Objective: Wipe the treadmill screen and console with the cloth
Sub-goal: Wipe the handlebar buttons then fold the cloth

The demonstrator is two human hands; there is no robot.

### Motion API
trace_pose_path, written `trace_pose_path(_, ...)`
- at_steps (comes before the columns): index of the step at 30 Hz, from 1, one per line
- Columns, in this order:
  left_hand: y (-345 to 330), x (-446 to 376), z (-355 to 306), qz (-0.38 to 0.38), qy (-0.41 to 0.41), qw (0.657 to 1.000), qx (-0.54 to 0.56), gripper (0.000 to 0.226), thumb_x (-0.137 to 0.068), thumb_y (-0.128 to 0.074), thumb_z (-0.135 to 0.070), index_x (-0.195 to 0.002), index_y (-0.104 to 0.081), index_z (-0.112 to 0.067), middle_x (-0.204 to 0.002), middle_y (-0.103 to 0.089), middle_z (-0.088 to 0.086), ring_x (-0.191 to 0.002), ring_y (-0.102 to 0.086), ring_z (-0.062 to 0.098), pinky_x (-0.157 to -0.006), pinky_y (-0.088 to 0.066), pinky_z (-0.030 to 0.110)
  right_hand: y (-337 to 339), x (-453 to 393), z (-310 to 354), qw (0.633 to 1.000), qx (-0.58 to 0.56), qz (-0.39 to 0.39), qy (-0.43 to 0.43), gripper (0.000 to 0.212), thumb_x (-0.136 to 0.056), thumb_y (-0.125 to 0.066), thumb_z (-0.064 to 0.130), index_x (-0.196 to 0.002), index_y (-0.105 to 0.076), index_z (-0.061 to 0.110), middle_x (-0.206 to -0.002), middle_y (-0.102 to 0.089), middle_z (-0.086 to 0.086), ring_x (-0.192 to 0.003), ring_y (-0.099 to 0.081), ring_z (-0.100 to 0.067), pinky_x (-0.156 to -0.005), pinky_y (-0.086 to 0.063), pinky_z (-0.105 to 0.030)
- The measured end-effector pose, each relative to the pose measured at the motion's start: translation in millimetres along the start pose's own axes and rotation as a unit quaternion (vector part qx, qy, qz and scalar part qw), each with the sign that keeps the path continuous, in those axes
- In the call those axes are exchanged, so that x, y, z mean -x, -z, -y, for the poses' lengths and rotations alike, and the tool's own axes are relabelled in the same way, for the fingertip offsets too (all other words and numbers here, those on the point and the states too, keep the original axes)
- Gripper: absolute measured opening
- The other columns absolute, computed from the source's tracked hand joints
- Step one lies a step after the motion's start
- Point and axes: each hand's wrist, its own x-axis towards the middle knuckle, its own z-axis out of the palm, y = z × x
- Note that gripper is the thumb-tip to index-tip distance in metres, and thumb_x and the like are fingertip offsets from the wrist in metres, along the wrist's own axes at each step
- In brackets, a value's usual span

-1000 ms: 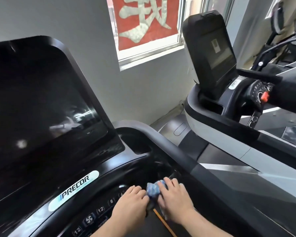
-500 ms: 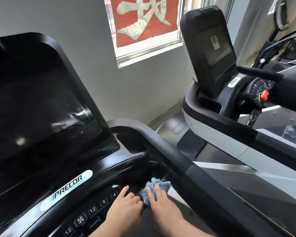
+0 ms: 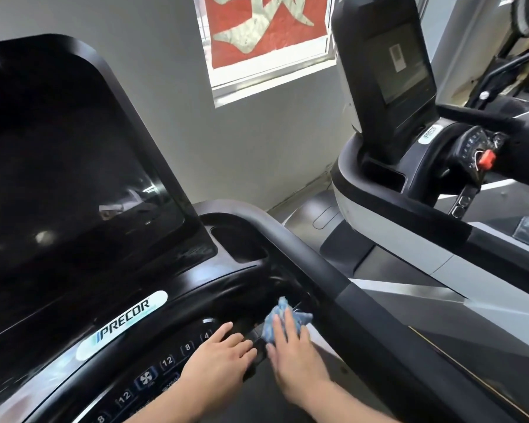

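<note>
A large dark treadmill screen [image 3: 68, 184] fills the left of the view, with a glossy black console [image 3: 196, 288] and a white PRECOR label below it. My right hand [image 3: 293, 358] presses a crumpled blue cloth [image 3: 277, 319] flat against the console's lower right part, beside the handrail. My left hand [image 3: 217, 358] rests flat on the button panel [image 3: 165, 361] with fingers spread, holding nothing. Part of the cloth is hidden under my right fingers.
A thick black handrail [image 3: 318, 270] runs diagonally right of my hands. A cup recess [image 3: 239, 245] sits above them. A second treadmill [image 3: 388, 87] with a red safety clip [image 3: 486, 158] stands at the right. Grey wall and a window [image 3: 266, 41] are behind.
Both hands have slid forward and spread apart; the right hand has pushed the cloth farther up and right along the console, and its fingers have flattened over it.
</note>
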Motion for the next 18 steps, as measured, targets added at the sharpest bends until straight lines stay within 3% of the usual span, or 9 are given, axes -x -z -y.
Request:
trace_pose_path(3, -1.3, 8.4, 6.5, 0.016, -0.009, 0.999, -0.034, 0.051, -0.08, -0.045, -0.042, -0.116, -0.079, -0.03, -0.117, -0.076, -0.01, -0.116, -0.072, 0.022, -0.109, -0.031, 0.05, 1.3, 16.4, 5.7, 0.997, -0.042, 0.056, 0.026, 0.062, -0.096, -0.041, 0.054, -0.139, -0.067, 0.018, -0.145, -0.062, -0.019, -0.087, -0.071, -0.029, -0.07, -0.062, -0.034)
trace_pose_path(6, -2.8, 17.8, 10.5, 0.04, -0.01, 0.998, -0.051, 0.055, -0.082, -0.046, -0.045, -0.126, -0.075, -0.031, -0.131, -0.072, -0.008, -0.127, -0.065, 0.027, -0.115, -0.041, 0.056, 11.0, -1.0, -31.9, 1.0, 0.001, 0.013, 0.018, 0.056, -0.098, -0.041, 0.046, -0.145, -0.06, 0.022, -0.145, -0.06, -0.021, -0.081, -0.07, -0.031, -0.062, -0.06, -0.041)
trace_pose_path(8, -2.0, 21.3, 9.5, 0.043, -0.005, 0.998, -0.055, 0.057, -0.082, -0.045, -0.044, -0.129, -0.073, -0.03, -0.134, -0.07, -0.006, -0.131, -0.063, 0.029, -0.11, -0.043, 0.056, 24.3, -15.8, -48.5, 0.998, 0.015, 0.015, -0.059, 0.062, -0.099, -0.027, 0.045, -0.147, -0.057, 0.02, -0.147, -0.057, -0.021, -0.09, -0.068, -0.038, -0.064, -0.06, -0.048)
trace_pose_path(10, -4.0, 21.3, 7.3, 0.041, -0.002, 0.997, -0.059, 0.057, -0.082, -0.044, -0.044, -0.129, -0.073, -0.028, -0.134, -0.071, -0.004, -0.131, -0.063, 0.031, -0.11, -0.04, 0.058, 15.8, -25.1, -43.5, 0.996, 0.012, -0.002, -0.093, 0.074, -0.098, -0.009, 0.044, -0.156, -0.044, 0.014, -0.159, -0.042, -0.024, -0.114, -0.061, -0.045, -0.086, -0.059, -0.05)
trace_pose_path(12, -4.8, 19.6, 6.5, 0.047, 0.0, 0.997, -0.067, 0.057, -0.083, -0.043, -0.045, -0.127, -0.074, -0.028, -0.131, -0.072, -0.003, -0.128, -0.064, 0.032, -0.114, -0.036, 0.06, -2.4, -20.8, -17.4, 0.997, 0.018, -0.017, -0.071, 0.076, -0.096, -0.007, 0.038, -0.158, -0.038, 0.007, -0.164, -0.029, -0.032, -0.133, -0.05, -0.055, -0.098, -0.053, -0.052)
trace_pose_path(13, -5.1, 18.7, 5.9, 0.043, 0.001, 0.997, -0.071, 0.056, -0.083, -0.043, -0.044, -0.127, -0.075, -0.028, -0.13, -0.073, -0.003, -0.127, -0.065, 0.032, -0.118, -0.035, 0.061, -12.1, -13.9, -1.8, 0.999, 0.022, 0.014, -0.038, 0.074, -0.096, -0.01, 0.036, -0.159, -0.036, 0.006, -0.164, -0.026, -0.033, -0.14, -0.043, -0.057, -0.1, -0.052, -0.05)
trace_pose_path(14, -6.0, 18.0, 5.4, 0.034, -0.001, 0.997, -0.073, 0.056, -0.083, -0.044, -0.044, -0.126, -0.075, -0.028, -0.129, -0.073, -0.003, -0.126, -0.066, 0.032, -0.118, -0.031, 0.061, -17.6, -4.4, 12.1, 0.999, 0.01, 0.048, -0.016, 0.071, -0.097, -0.018, 0.036, -0.158, -0.04, 0.008, -0.163, -0.031, -0.033, -0.139, -0.048, -0.052, -0.094, -0.055, -0.044)
trace_pose_path(16, -7.0, 18.1, 5.1, 0.02, -0.006, 0.997, -0.077, 0.056, -0.083, -0.044, -0.043, -0.126, -0.075, -0.028, -0.13, -0.073, -0.003, -0.126, -0.066, 0.032, -0.114, -0.024, 0.058, -18.8, 18.0, 22.9, 0.995, -0.039, 0.086, 0.019, 0.062, -0.094, -0.041, 0.04, -0.147, -0.058, 0.015, -0.151, -0.052, -0.028, -0.101, -0.073, -0.032, -0.066, -0.06, -0.031)
trace_pose_path(18, -7.4, 19.0, 5.7, 0.004, -0.009, 0.996, -0.084, 0.055, -0.083, -0.044, -0.042, -0.125, -0.075, -0.027, -0.129, -0.073, -0.003, -0.125, -0.066, 0.032, -0.116, -0.018, 0.058, -7.0, 21.9, 16.8, 0.997, -0.054, 0.021, 0.046, 0.058, -0.09, -0.058, 0.041, -0.144, -0.062, 0.019, -0.147, -0.057, -0.026, -0.074, -0.071, -0.024, -0.055, -0.055, -0.03)
